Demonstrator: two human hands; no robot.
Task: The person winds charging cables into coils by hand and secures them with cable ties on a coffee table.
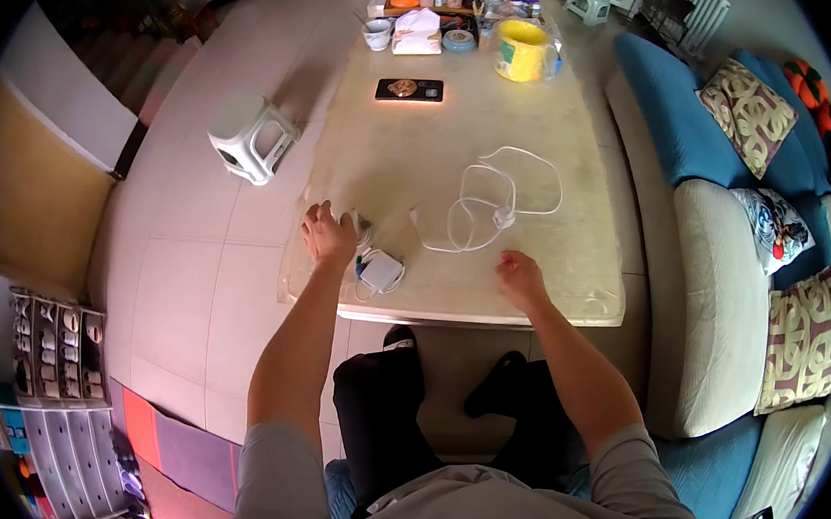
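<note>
My left hand (328, 235) is over the left edge of the table, fingers spread and bent downward, with nothing visible in them. Close beside its thumb lies a small greyish bundle (364, 228), too small to name. Nearer to me sits a white power adapter (380, 273) with its cable wound around it. My right hand (520, 279) is by the front of the table, its fingers curled in and nothing seen between them. Just beyond it, apart from the hand, lies a white plug (503, 217) with a long white cable (450, 226) spread in loose loops.
Farther up the table (406, 143) lie a phone (409, 90), a yellow container (522, 51), a tissue pack (416, 33), a bowl (377, 35) and several small items. A white stool (252, 136) stands left; a blue sofa (662, 108) with cushions runs along the right.
</note>
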